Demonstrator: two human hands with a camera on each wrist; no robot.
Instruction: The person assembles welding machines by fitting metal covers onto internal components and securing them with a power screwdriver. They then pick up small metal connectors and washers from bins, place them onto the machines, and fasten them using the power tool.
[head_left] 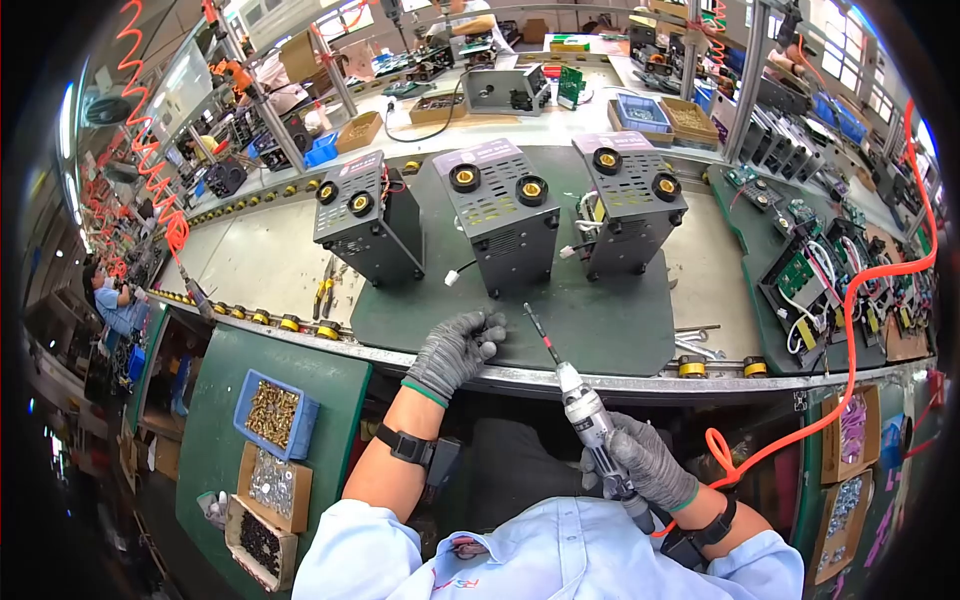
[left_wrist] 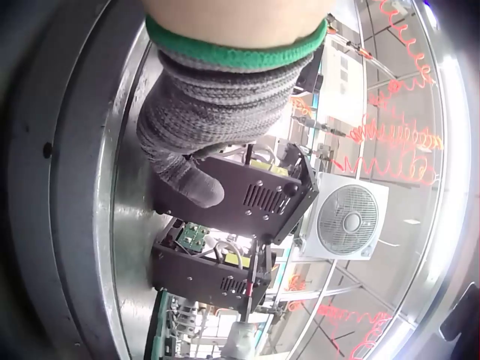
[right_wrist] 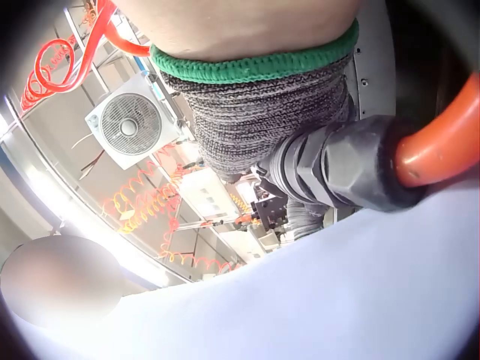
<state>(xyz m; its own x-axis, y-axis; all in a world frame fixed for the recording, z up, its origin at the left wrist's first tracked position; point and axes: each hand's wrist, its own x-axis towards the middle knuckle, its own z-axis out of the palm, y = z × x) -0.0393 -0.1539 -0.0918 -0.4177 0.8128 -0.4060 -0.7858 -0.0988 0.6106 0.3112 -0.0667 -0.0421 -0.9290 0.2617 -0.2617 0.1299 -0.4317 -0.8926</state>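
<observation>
My gloved left hand [head_left: 452, 352] hovers at the mat's front edge, its fingers loosely bent and nothing visible in them. In the left wrist view, the left hand [left_wrist: 217, 124] shows one fingertip in front of a dark metal case. The gloved right hand [head_left: 645, 462] grips an air screwdriver [head_left: 592, 420], whose bit points up and forward toward the mat. In the right wrist view, the right hand [right_wrist: 259, 120] is beside the tool's hose fitting [right_wrist: 337, 163]; its fingers are mostly hidden. Three black cases [head_left: 375, 225], [head_left: 500, 222], [head_left: 627, 215] stand on the green mat [head_left: 440, 325].
Yellow-handled pliers [head_left: 325, 290] lie left of the mat. A blue bin of brass parts [head_left: 270, 412] and boxes of screws sit at left. An orange hose [head_left: 850, 330] loops at right, near circuit assemblies [head_left: 815, 280]. Wrenches [head_left: 700, 343] lie by the rail.
</observation>
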